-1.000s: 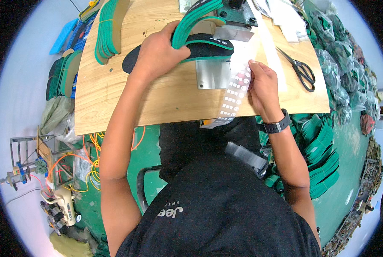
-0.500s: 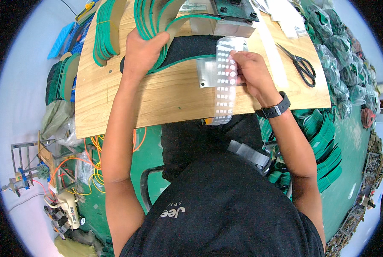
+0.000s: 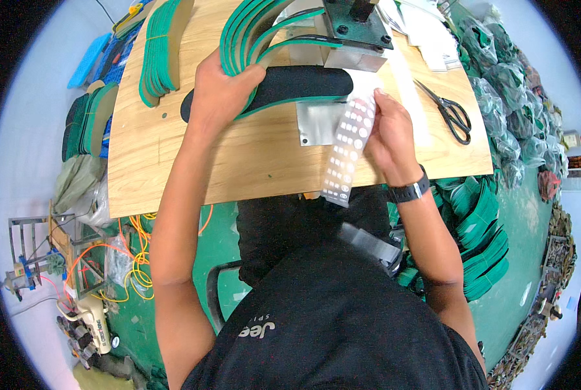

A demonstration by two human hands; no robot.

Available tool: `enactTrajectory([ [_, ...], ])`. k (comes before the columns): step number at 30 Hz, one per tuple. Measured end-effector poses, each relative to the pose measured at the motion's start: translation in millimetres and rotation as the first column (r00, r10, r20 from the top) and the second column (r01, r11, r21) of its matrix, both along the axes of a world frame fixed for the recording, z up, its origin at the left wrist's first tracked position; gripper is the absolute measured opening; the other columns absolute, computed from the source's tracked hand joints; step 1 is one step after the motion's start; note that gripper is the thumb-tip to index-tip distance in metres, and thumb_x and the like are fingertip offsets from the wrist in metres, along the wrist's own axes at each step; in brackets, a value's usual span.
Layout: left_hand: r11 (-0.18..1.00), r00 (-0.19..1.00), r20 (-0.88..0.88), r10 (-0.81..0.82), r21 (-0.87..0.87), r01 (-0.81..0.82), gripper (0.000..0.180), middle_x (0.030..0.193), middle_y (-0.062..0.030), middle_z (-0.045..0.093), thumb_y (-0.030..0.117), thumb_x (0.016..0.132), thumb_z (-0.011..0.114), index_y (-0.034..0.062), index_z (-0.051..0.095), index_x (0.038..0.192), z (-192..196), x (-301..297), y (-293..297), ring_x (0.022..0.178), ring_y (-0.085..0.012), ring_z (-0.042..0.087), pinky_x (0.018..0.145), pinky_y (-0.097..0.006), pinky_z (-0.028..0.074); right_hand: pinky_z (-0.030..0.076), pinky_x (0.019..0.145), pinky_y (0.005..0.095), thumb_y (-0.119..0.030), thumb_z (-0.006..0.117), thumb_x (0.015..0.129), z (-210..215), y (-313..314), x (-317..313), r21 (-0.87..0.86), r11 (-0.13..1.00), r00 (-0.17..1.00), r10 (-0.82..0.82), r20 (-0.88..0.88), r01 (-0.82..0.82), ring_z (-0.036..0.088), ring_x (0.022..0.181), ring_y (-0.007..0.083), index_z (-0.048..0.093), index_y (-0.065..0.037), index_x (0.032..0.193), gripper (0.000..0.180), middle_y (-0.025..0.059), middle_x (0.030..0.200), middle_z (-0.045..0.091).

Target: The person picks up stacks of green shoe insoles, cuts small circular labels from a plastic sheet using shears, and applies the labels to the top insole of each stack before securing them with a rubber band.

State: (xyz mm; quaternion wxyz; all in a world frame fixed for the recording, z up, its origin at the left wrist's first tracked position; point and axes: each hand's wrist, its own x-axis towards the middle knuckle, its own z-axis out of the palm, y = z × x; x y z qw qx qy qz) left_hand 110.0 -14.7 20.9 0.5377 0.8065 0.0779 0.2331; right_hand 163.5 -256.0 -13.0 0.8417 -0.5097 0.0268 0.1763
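**A springy fan of insoles (image 3: 245,36) and a limp film strip (image 3: 347,146)**

The left hand (image 3: 222,91) grasps the near end of the fan, its leaves curving up and splaying toward the far right. Beneath it a black-topped insole (image 3: 306,83) lies across the left-centre of the desk (image 3: 238,159); whether the fingers also pin it, I cannot tell. The right hand (image 3: 393,133) pinches the translucent strip, with its rows of white marks, along the upper right edge, near the insole's right end. The strip slants across the thin metal plate (image 3: 311,133), and its lower end hangs past the near edge.

That dangling end could probably swing, fold or cling to clothing, since only the upper part is held. The splayed insoles might spring apart if the left fingers ease, and their tips, close to the metal block (image 3: 355,60), could snag there. A shift of the left hand might also drag the black-topped insole askew. The scissors (image 3: 456,116) lie well apart on the right, an unlikely hazard.
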Motion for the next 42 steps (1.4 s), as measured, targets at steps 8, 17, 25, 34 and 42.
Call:
enactTrajectory([
  [8,1.0,0.997,0.072,-0.007,-0.03,0.009,0.021,0.07,-0.0028,0.06,0.012,0.072,0.061,0.0002,0.062,0.089,-3.4,-0.7,-0.2,0.065,-0.0089,0.051,0.063,-0.026,0.046,0.044,0.038,0.0231,-0.015,0.052,0.092,8.1,11.7,2.6,-0.389,0.892,0.969,0.249,-0.005,-0.231,0.058,0.049,0.0133,0.058,0.002,0.078,0.023,0.009,0.064,0.061],
  [17,0.999,0.996,0.091,0.023,0.03,-0.026,0.018,0.068,-0.0036,0.059,0.014,0.071,0.063,0.0006,0.062,0.082,-7.8,2.3,1.5,0.063,-0.0092,0.051,0.063,-0.027,0.046,0.037,0.035,0.0198,-0.019,0.055,0.091,9.2,12.6,4.6,-0.494,0.839,0.96,0.28,0.028,-0.23,0.05,0.041,0.0079,0.06,0.0,0.073,0.026,0.0053,0.058,0.059],
  [25,0.999,0.995,0.092,0.029,0.037,-0.033,0.018,0.069,-0.0027,0.06,0.014,0.071,0.064,0.0011,0.062,0.083,-8.3,2.5,-2.3,0.063,-0.0089,0.051,0.064,-0.026,0.046,0.029,0.032,0.0188,-0.017,0.057,0.09,5.4,13.9,10.1,-0.602,0.773,0.943,0.32,0.098,-0.2,0.042,0.036,0.0049,0.059,-0.001,0.069,0.027,0.0023,0.053,0.056],
  [34,0.996,0.998,0.032,0.05,0.068,-0.052,0.019,0.071,-0.0016,0.06,0.012,0.071,0.063,0.0011,0.063,0.086,-7.8,1.7,-2.8,0.065,-0.0076,0.05,0.065,-0.025,0.046,0.026,0.031,0.0177,-0.017,0.058,0.09,6.6,8.4,13.6,-0.496,0.837,0.957,0.289,0.038,-0.233,0.04,0.034,0.0041,0.059,-0.002,0.071,0.024,0.0011,0.051,0.054],
  [42,0.996,0.998,-0.031,0.06,0.064,-0.058,0.026,0.072,-0.0029,0.062,0.011,0.071,0.063,-0.0006,0.064,0.094,1.1,1.0,-12.1,0.066,-0.0084,0.051,0.067,-0.026,0.046,0.026,0.032,0.0173,-0.016,0.059,0.089,7.3,8.4,14.2,-0.499,0.836,0.964,0.267,0.004,-0.229,0.041,0.035,0.0028,0.058,-0.004,0.072,0.021,-0.0012,0.051,0.053],
])
